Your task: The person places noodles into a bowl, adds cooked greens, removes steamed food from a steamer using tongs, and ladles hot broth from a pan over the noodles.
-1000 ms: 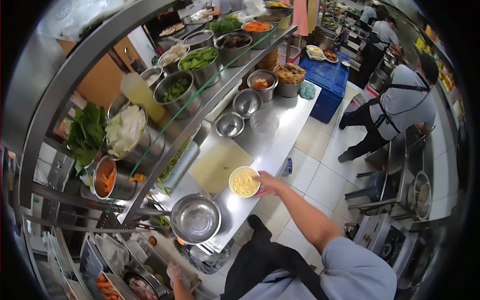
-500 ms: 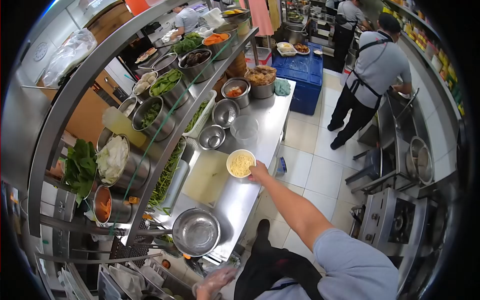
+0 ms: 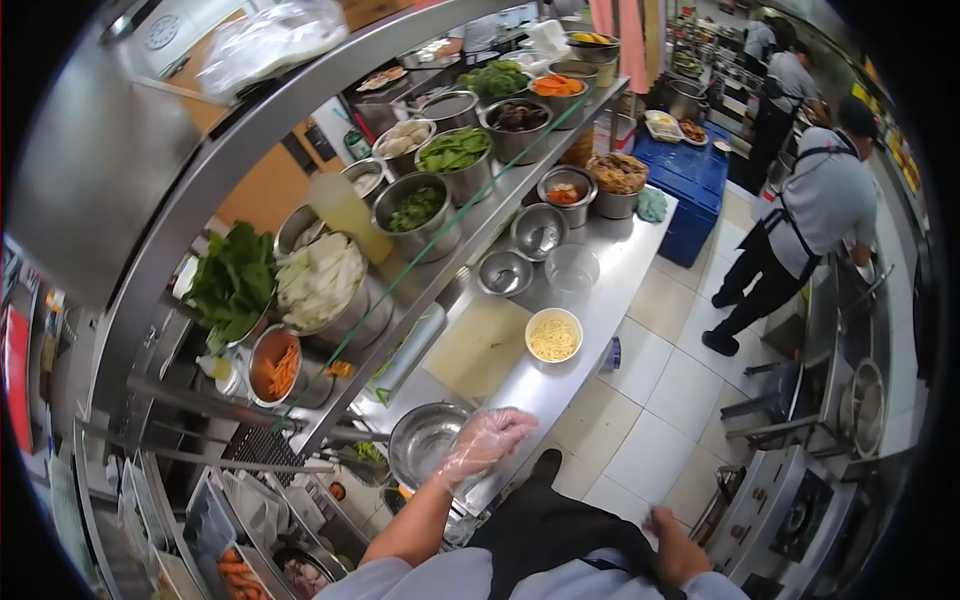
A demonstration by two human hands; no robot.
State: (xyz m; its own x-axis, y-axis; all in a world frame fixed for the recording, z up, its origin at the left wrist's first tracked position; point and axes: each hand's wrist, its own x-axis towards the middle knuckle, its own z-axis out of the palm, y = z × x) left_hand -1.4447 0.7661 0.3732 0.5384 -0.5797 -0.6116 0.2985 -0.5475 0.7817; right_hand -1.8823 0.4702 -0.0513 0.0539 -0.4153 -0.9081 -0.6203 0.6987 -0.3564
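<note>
My left hand [image 3: 492, 443], in a clear plastic glove, reaches over the edge of a metal pan [image 3: 425, 440]. Its fingers point forward, loosely bent, and nothing shows in them. Beyond the fingertips, not touched, a white tub of shredded pale-yellow food [image 3: 554, 337] stands on the steel counter [image 3: 610, 290]. A cutting board [image 3: 478, 350] lies left of the tub. My bare right hand [image 3: 664, 533] is low beside my apron, above the floor; blur hides its fingers.
A shelf [image 3: 440, 255] over the counter carries several metal pots of cut vegetables. Metal bowls [image 3: 505, 272] and a clear plastic container [image 3: 572, 270] stand past the board. Right, a co-worker [image 3: 815, 200] faces a sink; a stove [image 3: 775, 510] stands nearer me.
My right hand has let go of the tub and drawn back to my side. My gloved left hand has come up and forward over the pan. The view has shifted left.
</note>
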